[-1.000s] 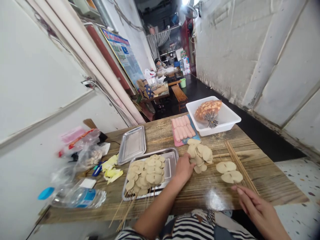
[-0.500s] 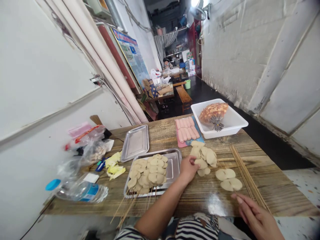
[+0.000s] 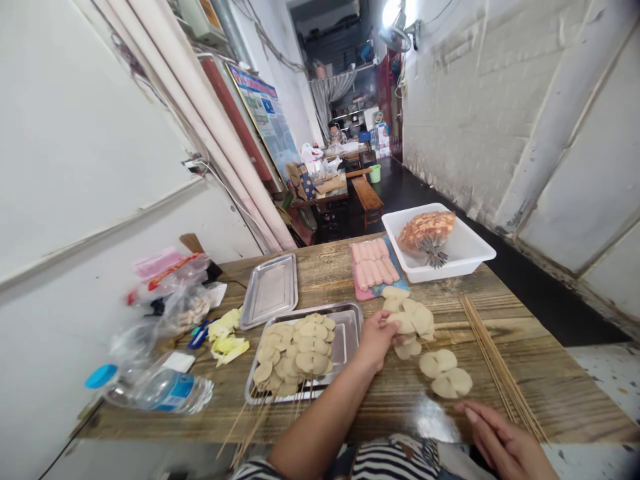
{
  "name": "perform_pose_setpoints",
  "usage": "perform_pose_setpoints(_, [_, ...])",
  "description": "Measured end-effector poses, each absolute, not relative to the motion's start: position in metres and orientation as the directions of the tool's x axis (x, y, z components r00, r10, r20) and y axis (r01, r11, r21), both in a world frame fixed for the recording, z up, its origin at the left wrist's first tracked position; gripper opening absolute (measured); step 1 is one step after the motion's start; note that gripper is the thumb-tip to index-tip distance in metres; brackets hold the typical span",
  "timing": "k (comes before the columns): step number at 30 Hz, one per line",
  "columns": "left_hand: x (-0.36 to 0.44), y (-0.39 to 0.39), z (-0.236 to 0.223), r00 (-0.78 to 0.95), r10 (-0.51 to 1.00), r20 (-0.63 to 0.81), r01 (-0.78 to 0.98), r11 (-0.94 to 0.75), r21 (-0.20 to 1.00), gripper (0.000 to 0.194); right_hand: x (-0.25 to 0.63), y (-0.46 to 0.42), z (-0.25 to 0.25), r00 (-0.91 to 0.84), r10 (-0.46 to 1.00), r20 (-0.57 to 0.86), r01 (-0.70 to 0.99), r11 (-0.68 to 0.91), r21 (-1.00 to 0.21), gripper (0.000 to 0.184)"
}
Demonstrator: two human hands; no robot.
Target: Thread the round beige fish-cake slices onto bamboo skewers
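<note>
Pale slices (image 3: pixel 423 320), heaped loosely on the wooden table (image 3: pixel 570 407) right of the metal tray (image 3: pixel 347 333). The left hand (image 3: pixel 376 337) pinches one slice; the right hand (image 3: pixel 503 437) appears to grip the near end of a skewered pair (image 3: pixel 453 383). Slices are probably light, pliable, slightly slick and prone to tearing where pierced; best held by the rim, thumb opposing finger.

Loose pile of pale slices (image 3: pixel 421 321) beside the left grip (image 3: pixel 376 341); skewered pair (image 3: pixel 445 375) beyond the right grip (image 3: pixel 506 440).
The thin, beige, rounded slices overlap unevenly; one slice (image 3: pixel 401 323) is pinched in the left grip at the pile's edge. The pair, two ovals touching in a row, lies just past the right grip's fingertips, its thin skewer (image 3: pixel 452 382) mostly hidden.
</note>
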State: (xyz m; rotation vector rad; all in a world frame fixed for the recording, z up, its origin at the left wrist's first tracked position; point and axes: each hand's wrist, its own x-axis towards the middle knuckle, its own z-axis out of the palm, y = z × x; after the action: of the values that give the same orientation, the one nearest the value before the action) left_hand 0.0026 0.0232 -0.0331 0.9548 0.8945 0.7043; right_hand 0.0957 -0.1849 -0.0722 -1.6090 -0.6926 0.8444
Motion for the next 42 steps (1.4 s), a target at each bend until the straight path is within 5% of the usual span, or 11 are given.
perform_pose_setpoints(13, [0.0,0.024,-0.015,0.465,0.829,-0.311,-0.301,0.478,0.825,0.033,0.103,-0.18,-0.064,0.421,0.906,-0.046,0.213,-0.148,-0.966,0.036])
perform_pose_setpoints(18, [-0.001,0.023,-0.009,0.447,0.841,-0.305,-0.299,0.462,0.835,0.032,0.096,-0.18,-0.068,0.546,0.837,-0.005,0.201,-0.137,-0.97,0.036])
perform_pose_setpoints(38, [0.001,0.019,-0.008,0.415,0.864,-0.286,-0.256,0.413,0.874,0.033,0.106,-0.18,-0.062,0.382,0.924,0.006,0.299,-0.118,-0.947,0.035])
perform_pose_setpoints(42, [0.001,0.02,-0.008,0.407,0.867,-0.286,-0.252,0.408,0.878,0.034,0.099,-0.18,-0.064,0.482,0.876,0.004,0.208,-0.11,-0.972,0.035])
